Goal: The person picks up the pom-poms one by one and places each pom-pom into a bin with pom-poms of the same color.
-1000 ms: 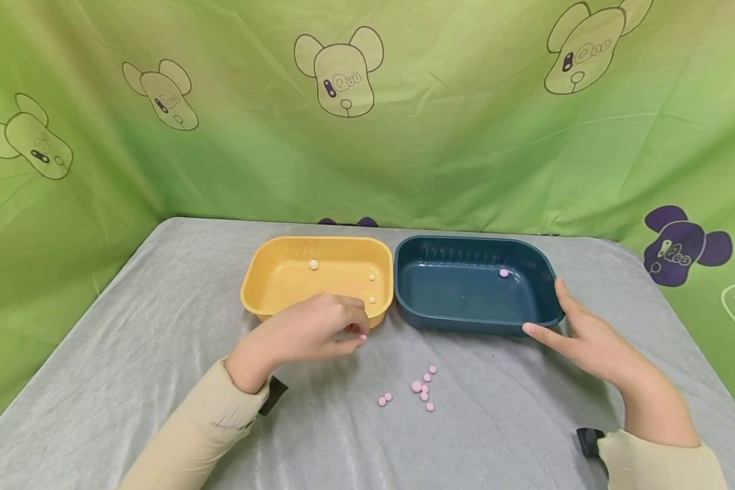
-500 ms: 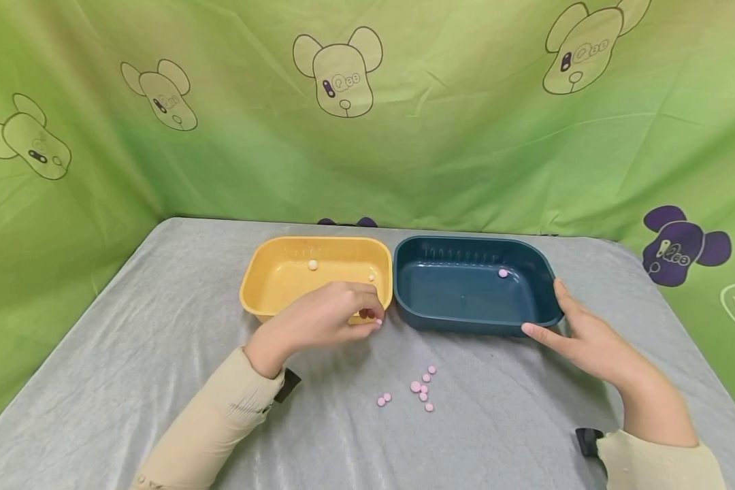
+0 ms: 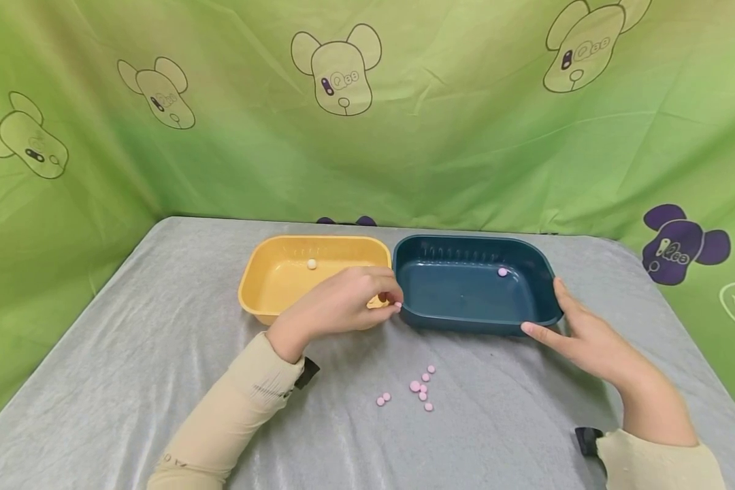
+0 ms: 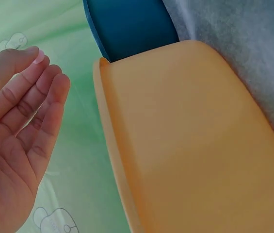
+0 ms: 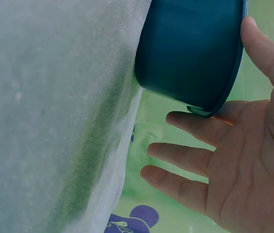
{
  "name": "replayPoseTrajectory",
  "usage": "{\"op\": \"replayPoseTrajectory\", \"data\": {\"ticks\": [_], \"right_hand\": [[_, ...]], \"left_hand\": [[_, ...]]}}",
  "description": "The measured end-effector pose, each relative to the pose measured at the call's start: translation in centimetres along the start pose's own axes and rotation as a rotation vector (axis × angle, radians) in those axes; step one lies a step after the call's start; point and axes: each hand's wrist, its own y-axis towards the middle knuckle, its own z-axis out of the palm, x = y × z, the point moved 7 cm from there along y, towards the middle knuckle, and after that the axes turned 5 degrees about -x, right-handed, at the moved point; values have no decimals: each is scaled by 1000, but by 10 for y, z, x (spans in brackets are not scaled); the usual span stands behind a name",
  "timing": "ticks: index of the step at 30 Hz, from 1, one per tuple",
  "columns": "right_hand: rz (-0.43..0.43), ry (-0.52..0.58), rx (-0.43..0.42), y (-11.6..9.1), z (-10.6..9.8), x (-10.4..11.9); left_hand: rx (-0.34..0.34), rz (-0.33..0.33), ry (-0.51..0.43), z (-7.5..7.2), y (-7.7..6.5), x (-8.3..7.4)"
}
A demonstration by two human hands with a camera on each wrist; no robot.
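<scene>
In the head view my left hand (image 3: 349,299) is over the front right corner of the yellow basin (image 3: 263,312). Its thumb and index finger pinch a small pink ball (image 4: 40,57); in the left wrist view the other fingers bend loosely. To the right stands the dark blue basin (image 3: 465,325), with one pink ball (image 3: 502,272) inside. My right hand (image 3: 588,340) rests against that basin's right end, thumb at the front rim and fingers spread, nearly straight. A white ball (image 3: 312,264) lies in the yellow basin; my left hand covers part of its inside.
Several pink balls (image 3: 414,386) lie loose on the grey cloth (image 3: 318,435) in front of the basins, with two more pink balls (image 3: 383,399) just left of them. The basins stand side by side. A green printed curtain (image 3: 441,136) hangs behind the table.
My left hand has moved right and slightly away from me, carrying the pink ball from the yellow basin's front toward the blue basin. My right hand and both basins stay put.
</scene>
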Motion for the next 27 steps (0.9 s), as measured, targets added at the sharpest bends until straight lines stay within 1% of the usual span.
{"op": "replayPoseTrajectory", "data": {"ticks": [4,9,14,23,27], "right_hand": [[2,-1,1,0,0,0],[4,2,-3,-1,0,0],[3,9,0,-2,-1,0],[-1,-1,-1,-2,-2,3],[1,-10,-2,-2,-2,4]], "left_hand": [[5,-5,-9,1,6,1],[35,-30,-30,4,15,4],[64,-36,-35,8,26,6],[128,-58,-7,18,42,7],[140,-61,-6,23,46,8]]}}
